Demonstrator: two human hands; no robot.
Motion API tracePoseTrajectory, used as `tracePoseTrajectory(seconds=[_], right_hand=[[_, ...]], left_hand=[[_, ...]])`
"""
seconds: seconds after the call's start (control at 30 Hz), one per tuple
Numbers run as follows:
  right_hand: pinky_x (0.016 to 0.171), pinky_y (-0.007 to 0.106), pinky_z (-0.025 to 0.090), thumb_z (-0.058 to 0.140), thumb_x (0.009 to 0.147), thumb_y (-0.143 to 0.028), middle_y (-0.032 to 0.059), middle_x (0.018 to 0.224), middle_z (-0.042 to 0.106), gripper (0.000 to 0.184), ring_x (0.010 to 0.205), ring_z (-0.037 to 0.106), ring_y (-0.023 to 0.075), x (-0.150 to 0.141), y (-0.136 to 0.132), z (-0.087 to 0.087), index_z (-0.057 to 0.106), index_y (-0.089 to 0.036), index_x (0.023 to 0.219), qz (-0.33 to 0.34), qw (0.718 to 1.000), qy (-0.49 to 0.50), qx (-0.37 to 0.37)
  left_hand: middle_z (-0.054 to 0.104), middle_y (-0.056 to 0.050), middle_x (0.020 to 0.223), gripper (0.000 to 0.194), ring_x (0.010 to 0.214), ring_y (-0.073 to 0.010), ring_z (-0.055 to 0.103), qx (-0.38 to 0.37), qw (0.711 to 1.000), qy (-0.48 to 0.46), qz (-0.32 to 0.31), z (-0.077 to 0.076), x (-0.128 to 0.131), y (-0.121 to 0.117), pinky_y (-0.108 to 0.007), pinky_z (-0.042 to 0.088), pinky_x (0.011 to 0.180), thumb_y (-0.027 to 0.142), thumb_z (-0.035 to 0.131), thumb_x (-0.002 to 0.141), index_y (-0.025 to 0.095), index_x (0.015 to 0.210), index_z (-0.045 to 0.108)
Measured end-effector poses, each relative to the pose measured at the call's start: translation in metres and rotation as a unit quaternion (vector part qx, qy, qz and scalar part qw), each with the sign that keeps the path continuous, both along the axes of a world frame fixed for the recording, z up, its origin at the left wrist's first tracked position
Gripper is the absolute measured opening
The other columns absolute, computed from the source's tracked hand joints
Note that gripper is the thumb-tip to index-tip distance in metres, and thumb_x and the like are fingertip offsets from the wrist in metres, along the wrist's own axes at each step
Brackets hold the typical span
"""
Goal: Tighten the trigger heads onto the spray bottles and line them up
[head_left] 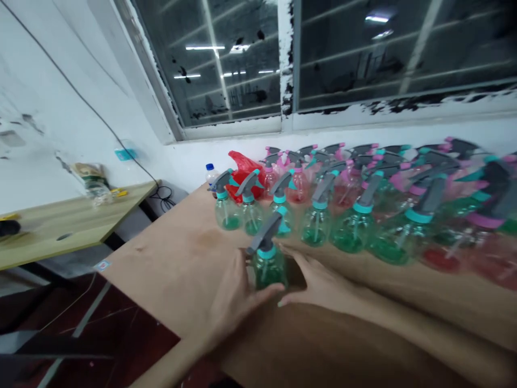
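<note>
A green-tinted clear spray bottle (270,269) with a turquoise collar and grey trigger head stands upright near the front of the table, its nozzle pointing left. My left hand (236,293) is wrapped round its left side, thumb across the front. On the right, my right hand (319,283) curves towards the same bottle with thumb and fingers apart and a gap at its palm; whether its fingertips touch the bottle I cannot tell. Just behind is a row of similar green spray bottles (316,226), with pink-collared spray bottles (299,186) among and behind them.
The brown tabletop (173,258) ends at a left edge above a dark red floor. A red plastic bag (246,170) and a blue-capped bottle (210,173) sit by the wall. Further left stands another table (89,221), with a cable beside it. Windows (226,64) line the wall.
</note>
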State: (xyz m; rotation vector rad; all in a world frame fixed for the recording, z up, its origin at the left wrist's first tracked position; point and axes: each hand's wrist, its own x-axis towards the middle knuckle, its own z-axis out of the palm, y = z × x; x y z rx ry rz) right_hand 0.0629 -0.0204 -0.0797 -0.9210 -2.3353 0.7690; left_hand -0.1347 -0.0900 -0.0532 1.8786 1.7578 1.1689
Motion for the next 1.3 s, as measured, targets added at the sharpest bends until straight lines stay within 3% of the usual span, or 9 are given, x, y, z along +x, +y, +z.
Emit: tracePoseTrajectory(seconds=[0.1,0.27,0.47,0.67,0.83,0.93,1.1,1.2,1.3], right_hand=[[0.098,0.053,0.038,0.069,0.061,-0.054,0.0136,0.141,0.037,0.097,0.127,0.036,0.0335,0.04,-0.012,-0.005,0.021,-0.024,0.14,-0.026,0.999,0.016,-0.009],[0.091,0.05,0.044,0.072,0.061,-0.048,0.0121,0.13,0.049,0.089,0.118,0.047,0.0318,0.105,-0.026,-0.014,0.026,-0.026,0.134,-0.098,0.993,0.055,-0.022],[0.087,0.053,0.045,0.076,0.058,-0.045,0.0124,0.123,0.052,0.089,0.111,0.052,0.0337,0.151,-0.035,-0.022,0.029,-0.026,0.131,-0.152,0.985,0.083,-0.02],[0.09,0.053,0.043,0.078,0.052,-0.051,0.011,0.12,0.052,0.087,0.112,0.049,0.0332,0.15,-0.04,-0.029,0.037,-0.024,0.125,-0.172,0.98,0.09,-0.03],[0.093,0.05,0.042,0.079,0.047,-0.054,0.0106,0.122,0.051,0.091,0.114,0.047,0.032,0.137,-0.039,-0.031,0.04,-0.024,0.124,-0.155,0.982,0.105,-0.012],[0.097,0.049,0.039,0.079,0.047,-0.054,0.0115,0.127,0.047,0.1,0.119,0.043,0.0318,0.134,-0.037,-0.029,0.034,-0.023,0.13,-0.145,0.983,0.113,0.012],[0.094,0.047,0.043,0.078,0.048,-0.054,0.0108,0.122,0.051,0.093,0.113,0.048,0.0314,0.128,-0.035,-0.026,0.038,-0.024,0.127,-0.146,0.983,0.115,0.016],[0.098,0.046,0.04,0.079,0.047,-0.052,0.0096,0.126,0.049,0.098,0.117,0.045,0.0306,0.123,-0.032,-0.023,0.036,-0.024,0.13,-0.125,0.985,0.119,0.019],[0.103,0.043,0.035,0.081,0.046,-0.05,0.0077,0.131,0.045,0.101,0.121,0.041,0.0287,0.12,-0.028,-0.018,0.034,-0.026,0.132,-0.109,0.985,0.132,0.028]], left_hand=[[0.056,-0.008,0.1,0.062,0.097,-0.0301,0.055,-0.044,0.995,0.037,-0.078,0.013,0.047,0.005,-0.048,0.046,0.083,0.049,0.077,0.057,0.021,0.103,0.046],[0.054,-0.012,0.104,0.069,0.101,-0.0311,0.053,-0.064,0.982,0.048,-0.172,0.016,0.116,0.025,-0.048,0.046,0.084,0.051,0.08,0.052,0.017,0.102,0.047],[0.056,-0.013,0.101,0.065,0.098,-0.0337,0.054,-0.033,0.956,0.078,-0.281,0.019,0.156,0.042,-0.052,0.045,0.084,0.055,0.077,0.053,0.016,0.099,0.05],[0.054,-0.008,0.113,0.048,0.103,-0.0278,0.053,-0.011,0.935,0.015,-0.355,0.039,0.173,0.056,-0.047,0.045,0.087,0.04,0.068,0.072,0.024,0.114,0.051],[0.062,-0.001,0.097,0.047,0.077,-0.0175,0.057,-0.058,0.916,-0.079,-0.389,0.049,0.185,0.064,-0.031,0.048,0.068,0.035,0.067,0.074,0.025,0.117,0.05],[0.061,0.0,0.087,0.034,0.066,-0.0142,0.052,-0.074,0.909,-0.093,-0.4,0.05,0.188,0.067,-0.026,0.043,0.057,0.036,0.063,0.076,0.023,0.107,0.056],[0.055,0.002,0.079,0.031,0.055,-0.011,0.041,-0.073,0.908,-0.043,-0.41,0.053,0.184,0.071,-0.024,0.037,0.051,0.036,0.06,0.079,0.023,0.107,0.058],[0.055,0.001,0.08,0.035,0.059,-0.0128,0.046,-0.067,0.904,-0.017,-0.423,0.053,0.179,0.075,-0.027,0.043,0.058,0.033,0.061,0.078,0.026,0.112,0.056],[0.058,-0.001,0.097,0.04,0.08,-0.0181,0.057,-0.079,0.884,-0.061,-0.456,0.05,0.176,0.08,-0.032,0.049,0.075,0.029,0.064,0.076,0.028,0.115,0.053]])
